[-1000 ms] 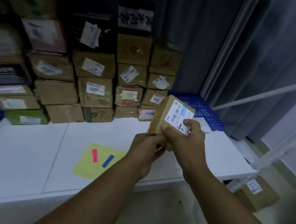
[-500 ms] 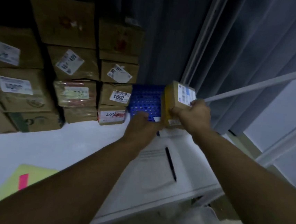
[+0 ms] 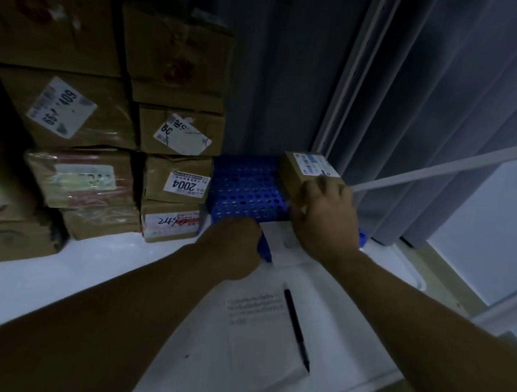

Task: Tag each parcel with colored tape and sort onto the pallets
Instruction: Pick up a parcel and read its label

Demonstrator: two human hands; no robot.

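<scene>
Right fingers: your right hand (image 3: 324, 221) is wrapped over the near end of the parcel (image 3: 308, 173), fingers curled around its front edge and gripping it.
Left fingers: your left hand (image 3: 233, 244) is loosely curled at the near edge of the blue pallet (image 3: 245, 191); something blue shows at its fingertips, but you cannot tell from here whether it grips anything.
Parcel: it sits at the right-hand end of the pallet, label face up, close to the curtain (image 3: 294, 73). Whether its base is fully down is not clear.
Step in hand: setting the parcel down on the pallet, most likely.
How to do it well: lower it flat so the whole base rests on the perforated top, square with the pallet edge, and only then let go.
Watch: the stacked boxes (image 3: 176, 178) stand just left of the pallet; leave the gap open for later parcels.
Nearby: the paper (image 3: 256, 331) and pen (image 3: 296, 326) lie on the white table (image 3: 52, 286); keep your forearms from dragging them.
</scene>
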